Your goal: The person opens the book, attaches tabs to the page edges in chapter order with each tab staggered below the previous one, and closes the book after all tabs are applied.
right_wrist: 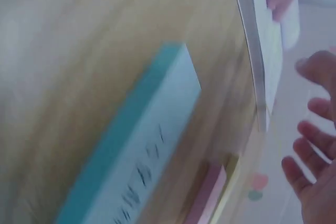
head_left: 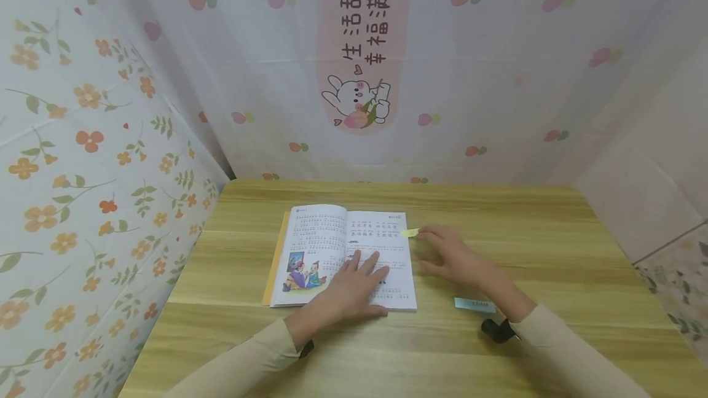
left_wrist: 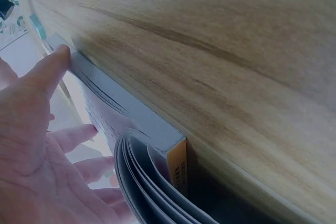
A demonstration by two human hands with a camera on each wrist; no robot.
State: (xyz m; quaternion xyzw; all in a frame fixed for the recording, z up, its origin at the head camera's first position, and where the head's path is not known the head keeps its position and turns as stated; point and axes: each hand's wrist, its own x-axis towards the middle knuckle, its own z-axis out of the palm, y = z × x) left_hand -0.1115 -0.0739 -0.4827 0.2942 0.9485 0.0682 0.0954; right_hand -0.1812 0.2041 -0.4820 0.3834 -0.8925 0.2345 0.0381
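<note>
An open book (head_left: 381, 293) lies on the table, with a coloured picture on its left page. My left hand (head_left: 354, 287) rests spread on the right page, its thumb at the lower edge. The thumb lies along the page edges in the left wrist view. At the upper right edge of that page a yellow sticky note (head_left: 410, 233) sticks out sideways. My right hand (head_left: 450, 257) has its fingertips at the note's outer end, with the thumb held apart, lower down. Behind it lies a light blue sticky-note pad (head_left: 474, 305) with handwriting.
Beside the blue pad, a pink pad (right_wrist: 206, 195) and a yellow pad (right_wrist: 226, 187) show in the right wrist view. A black device (head_left: 498, 330) sits at the right wrist. A printed curtain (head_left: 265, 78) hangs behind the wooden table (head_left: 525, 220), and a floral one at left.
</note>
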